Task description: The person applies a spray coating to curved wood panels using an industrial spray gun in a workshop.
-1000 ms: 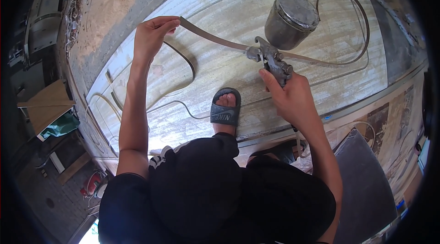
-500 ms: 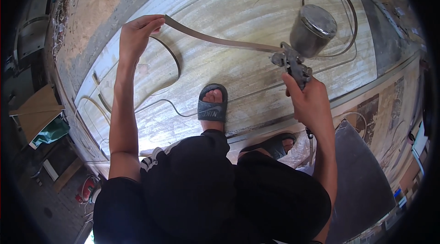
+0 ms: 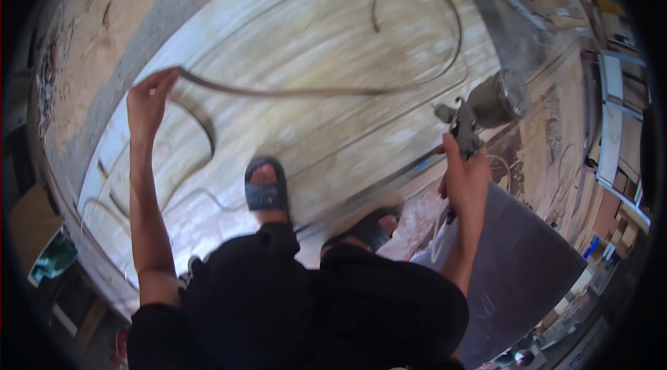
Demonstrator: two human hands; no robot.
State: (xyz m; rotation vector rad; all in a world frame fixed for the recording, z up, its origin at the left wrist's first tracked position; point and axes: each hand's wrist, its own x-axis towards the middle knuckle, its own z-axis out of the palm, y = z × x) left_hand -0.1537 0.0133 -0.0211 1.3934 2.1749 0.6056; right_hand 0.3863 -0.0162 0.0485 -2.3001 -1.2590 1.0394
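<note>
My left hand pinches a long, thin brownish strip near the top of a bend. From there the strip runs right across a pale board and curls back at the far side. Another length of it loops down below my left hand. My right hand is wrapped round the handle of a spray gun. A metal cup is fixed to the gun and tilts to the right. The gun's nozzle end is apart from the strip. A hose hangs below the handle, partly hidden by my forearm.
My sandalled feet are at the board's near edge, one sandal on the board. A dark flat panel lies at the lower right. Wood pieces and clutter line the right side. A green crumpled sheet is at the far left.
The view has shifted and blurred. My right hand has drawn the spray gun away from the strip, to the right, beyond the board's edge. My left hand still holds the strip.
</note>
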